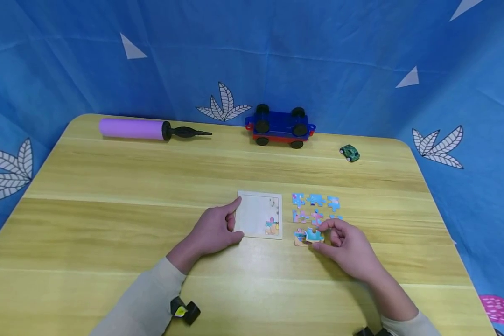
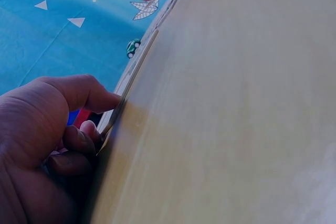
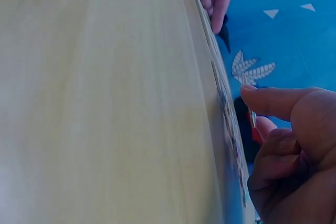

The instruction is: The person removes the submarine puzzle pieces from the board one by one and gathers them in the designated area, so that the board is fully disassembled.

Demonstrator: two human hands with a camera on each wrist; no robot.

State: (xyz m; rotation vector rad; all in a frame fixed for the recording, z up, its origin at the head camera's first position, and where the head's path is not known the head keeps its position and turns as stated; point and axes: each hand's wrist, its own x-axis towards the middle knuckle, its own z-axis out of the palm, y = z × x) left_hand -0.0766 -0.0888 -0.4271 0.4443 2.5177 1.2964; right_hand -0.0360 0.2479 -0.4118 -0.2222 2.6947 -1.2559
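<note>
My left hand point(image 1: 216, 228) grips the left side of a square puzzle board point(image 1: 252, 212), thumb at the near corner and index finger farther up the edge. One puzzle piece point(image 1: 272, 226) lies in the board's near right corner. Between thumb and fingers my right hand point(image 1: 354, 247) pinches a blue-and-tan puzzle piece point(image 1: 313, 234), raised above the table in the right wrist view. Beneath it, another piece point(image 1: 299, 239) is partly covered. Several loose pieces point(image 1: 316, 199) lie in rows right of the board; one is partly hidden by my right hand.
Along the back of the wooden table point(image 1: 130, 186) lie a purple hand pump point(image 1: 132, 129), a blue-and-red toy wagon point(image 1: 281, 126) with wheels upward, and a small green toy car point(image 1: 350, 153). A blue patterned cloth point(image 1: 319, 46) hangs behind and beside the table.
</note>
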